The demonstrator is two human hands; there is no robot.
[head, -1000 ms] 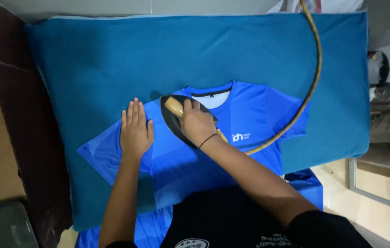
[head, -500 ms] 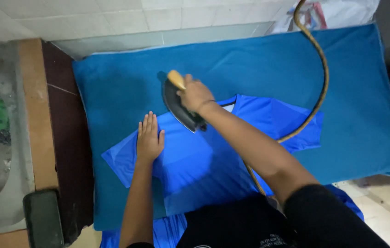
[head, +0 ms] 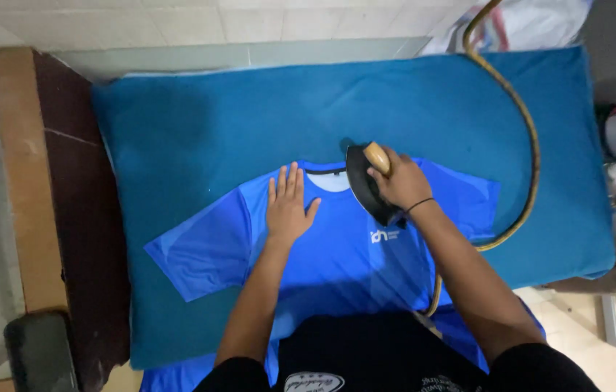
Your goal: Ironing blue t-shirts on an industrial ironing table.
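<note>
A blue shirt (head: 337, 254) lies spread flat on a teal padded cover (head: 199, 123), collar away from the person. The left hand (head: 288, 207) rests on it palm down, fingers spread, just left of the collar. The right hand (head: 399, 181) is wrapped around the wooden handle of a dark iron (head: 364, 185) sitting on the shirt's shoulder beside the collar. A braided cord (head: 529, 145) arcs off to the right.

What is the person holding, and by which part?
The right hand grips a dark iron by its tan handle. The left hand holds nothing; it lies flat on the blue shirt.
</note>
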